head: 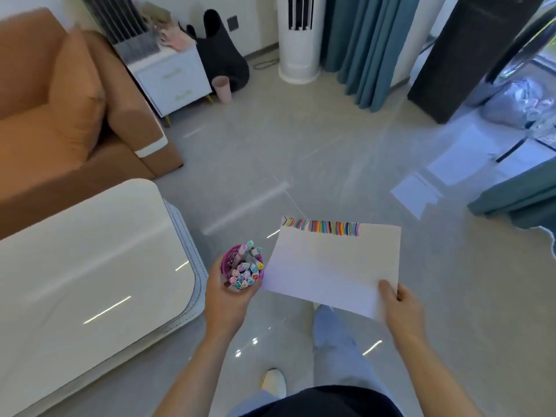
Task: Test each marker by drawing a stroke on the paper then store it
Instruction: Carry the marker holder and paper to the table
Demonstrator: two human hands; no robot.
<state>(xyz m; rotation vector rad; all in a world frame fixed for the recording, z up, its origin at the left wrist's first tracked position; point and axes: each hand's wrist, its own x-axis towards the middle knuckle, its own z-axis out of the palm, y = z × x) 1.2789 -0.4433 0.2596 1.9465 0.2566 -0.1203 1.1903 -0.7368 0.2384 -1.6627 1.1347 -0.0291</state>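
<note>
My left hand (228, 291) grips a pink holder (229, 260) from below and holds it above the floor. Several capped markers (246, 273) stand inside it, caps up. To its right, my right hand (401, 305) pinches the near right corner of a white paper sheet (331, 266), thumb on top. A row of several coloured strokes (323, 227) runs along the sheet's far edge. Both things are held in the air in front of me, clear of the table.
A glossy white table (90, 266) with rounded corners stands at my left. Beyond it is an orange sofa (60, 121). A white cabinet (171, 76), a pink bin (222, 88), a white tower fan (299, 37) and teal curtains (367, 49) line the far side. Grey tiled floor (301, 152) spreads ahead.
</note>
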